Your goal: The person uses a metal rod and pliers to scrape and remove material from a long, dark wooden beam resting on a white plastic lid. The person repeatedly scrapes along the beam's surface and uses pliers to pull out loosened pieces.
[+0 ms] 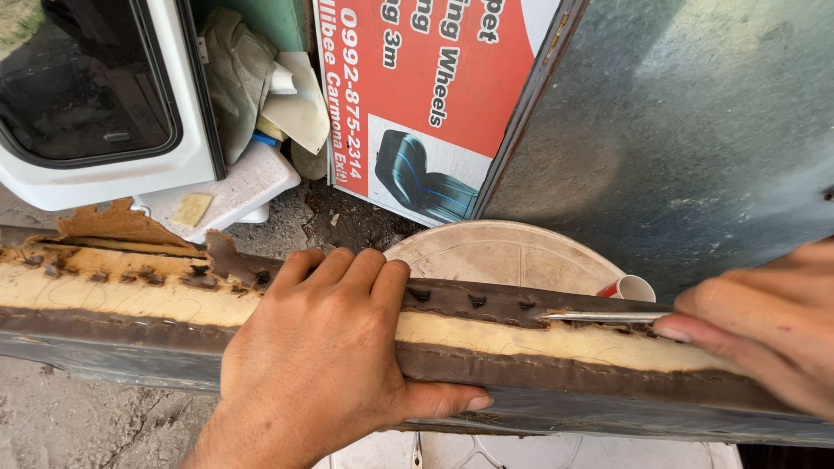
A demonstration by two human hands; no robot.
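My left hand (pixel 326 365) grips the long padded panel (pixel 521 347), with fingers over its top edge and the thumb under its front side. My right hand (pixel 764 321) is closed around a thin metal tool (pixel 604 318), and its tip touches the panel's torn brown edge. Behind the panel stands a red sign (pixel 426 87), and under it lies a round white lid (pixel 512 256).
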